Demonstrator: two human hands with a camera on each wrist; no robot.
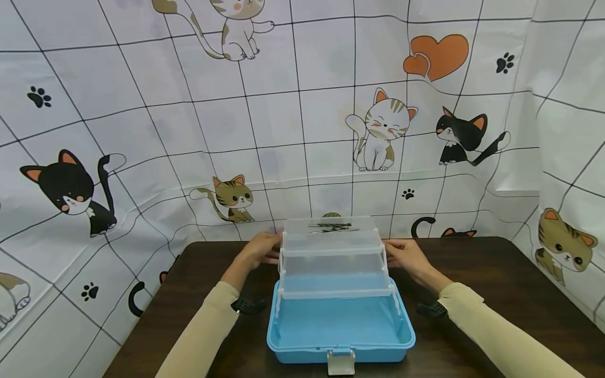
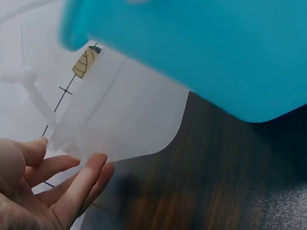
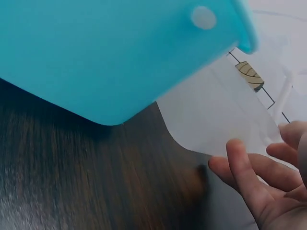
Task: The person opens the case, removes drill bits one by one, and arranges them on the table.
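A light-blue toolbox (image 1: 340,323) with a white front latch (image 1: 341,362) stands unfolded on the table. Its translucent cantilever trays (image 1: 333,270) rise in steps toward the back, and several thin dark bits (image 1: 333,227) lie in the top one. Behind the blue base, the translucent lid (image 2: 139,115) hangs back. My left hand (image 1: 260,250) holds the lid's left edge, thumb on one side and fingers on the other. At the opposite edge, my right hand (image 1: 408,257) holds it likewise. Some fingertips are hidden behind the trays in the head view.
The dark brown wooden table (image 1: 454,315) spreads around the toolbox and has rounded back corners. A white sheet (image 1: 326,121) with grid lines and cartoon cats hangs close behind it and along the sides.
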